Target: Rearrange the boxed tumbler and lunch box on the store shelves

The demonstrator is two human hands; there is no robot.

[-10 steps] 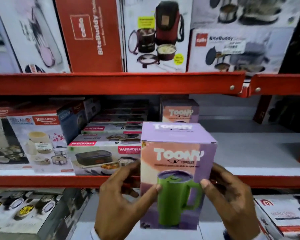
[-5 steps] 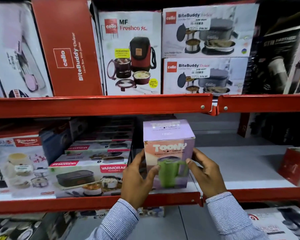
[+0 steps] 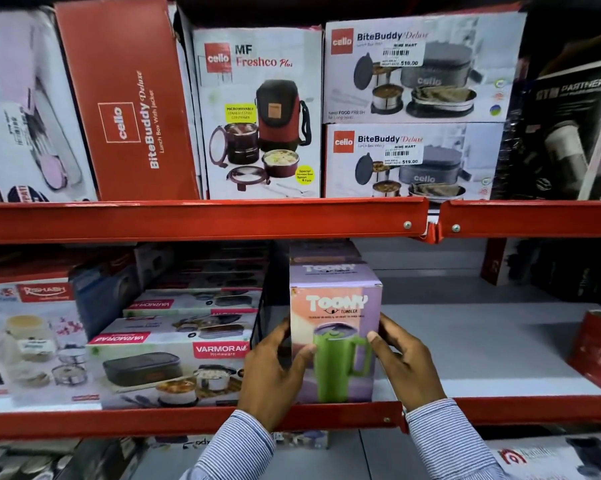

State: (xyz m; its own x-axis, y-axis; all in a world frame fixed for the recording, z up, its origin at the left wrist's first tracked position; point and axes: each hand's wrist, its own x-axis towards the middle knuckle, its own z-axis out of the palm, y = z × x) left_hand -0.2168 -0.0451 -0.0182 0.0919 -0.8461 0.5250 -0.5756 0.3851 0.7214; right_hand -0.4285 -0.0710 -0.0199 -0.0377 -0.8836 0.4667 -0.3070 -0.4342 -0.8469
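A purple Toony tumbler box [image 3: 335, 317] with a green mug pictured on its front stands upright at the front edge of the middle shelf [image 3: 482, 348]. My left hand [image 3: 273, 372] grips its left side and my right hand [image 3: 404, 365] grips its right side, thumbs on the front face. Another Toony box [image 3: 321, 252] stands directly behind it, mostly hidden. To the left lies a stack of Varmora lunch box cartons [image 3: 169, 362], the front one touching my left hand's side of the shelf.
Red shelf rails [image 3: 202, 220] run above and below. The upper shelf holds Cello BiteBuddy [image 3: 417, 67] and Freshco [image 3: 257, 112] boxes. A Rishabh box [image 3: 32, 341] sits at far left, and a red box [image 3: 595, 351] stands at the right end of the grey shelf.
Both hands have carried the tumbler box forward and up from in front of the rail onto the middle shelf; it now stands at the shelf's front edge.
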